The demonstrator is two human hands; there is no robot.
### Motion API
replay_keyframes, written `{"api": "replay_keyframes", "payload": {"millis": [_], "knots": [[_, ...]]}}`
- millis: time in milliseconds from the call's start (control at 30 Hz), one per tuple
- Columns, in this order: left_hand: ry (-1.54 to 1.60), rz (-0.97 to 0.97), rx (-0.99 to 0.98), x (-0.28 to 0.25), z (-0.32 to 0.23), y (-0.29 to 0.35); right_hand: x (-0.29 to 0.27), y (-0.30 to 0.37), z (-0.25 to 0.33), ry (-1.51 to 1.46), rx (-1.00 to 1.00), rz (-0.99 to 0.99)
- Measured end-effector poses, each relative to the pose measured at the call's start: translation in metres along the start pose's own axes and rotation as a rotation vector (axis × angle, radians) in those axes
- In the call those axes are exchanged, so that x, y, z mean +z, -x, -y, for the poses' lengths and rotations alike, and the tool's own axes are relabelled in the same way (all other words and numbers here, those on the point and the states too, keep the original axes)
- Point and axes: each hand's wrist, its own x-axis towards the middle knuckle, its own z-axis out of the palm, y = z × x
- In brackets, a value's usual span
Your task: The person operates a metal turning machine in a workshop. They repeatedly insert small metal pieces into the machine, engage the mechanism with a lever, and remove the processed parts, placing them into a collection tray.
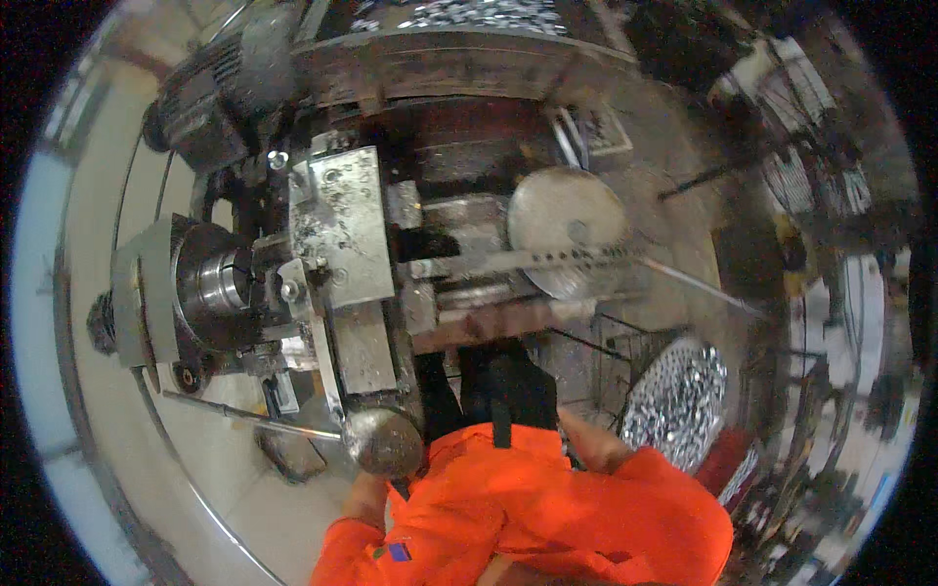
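My left forearm (365, 498) comes up from an orange sleeve toward a round metal handwheel (384, 441) at the near end of a lathe-like machine. The wheel covers that hand, so its grip is hidden. A long rod handle (264, 422) sticks out leftward from the wheel. My right forearm (593, 444) hangs beside my dark trousers, below the machine's near edge. Its fingers are not shown. Left of centre a round chuck (223, 283) faces a flat metal slide plate (354, 225) with a bolted tool clamp (291, 289).
A large round metal disc (567, 217) and a slotted bar (508, 262) occupy the machine's right side. A motor (210, 107) sits at the far left. Shiny small metal pieces fill a perforated basket (674, 405) to my right. A thin rod (703, 290) juts out rightward.
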Motion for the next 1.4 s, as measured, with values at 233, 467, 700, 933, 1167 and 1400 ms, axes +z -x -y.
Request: {"api": "replay_keyframes", "payload": {"millis": [233, 467, 700, 933, 1167, 1400], "knots": [[-0.029, 0.055, 0.089, 0.003, 0.003, -0.019, -0.077, -0.004, 0.012, 0.045, -0.245, -0.414], [-0.151, 0.093, 0.139, -0.046, -0.024, -0.026, -0.145, 0.122, 0.020, -0.624, -0.440, -0.578], [-0.134, 0.089, 0.139, -0.060, -0.024, -0.025, -0.226, 0.141, -0.106, 0.136, -0.141, -1.069], [-0.088, 0.020, 0.234, -0.075, -0.044, -0.012, -0.259, 0.095, -0.127, 0.569, 0.065, -0.582], [-0.642, -0.310, 0.477, -0.110, -0.069, 0.107, -0.268, 0.075, -0.163, 0.627, 0.011, -0.501], [-0.529, -0.130, 0.767, -0.145, -0.121, 0.272, -0.282, 0.114, -0.092, 0.015, -0.440, -0.824]]}}
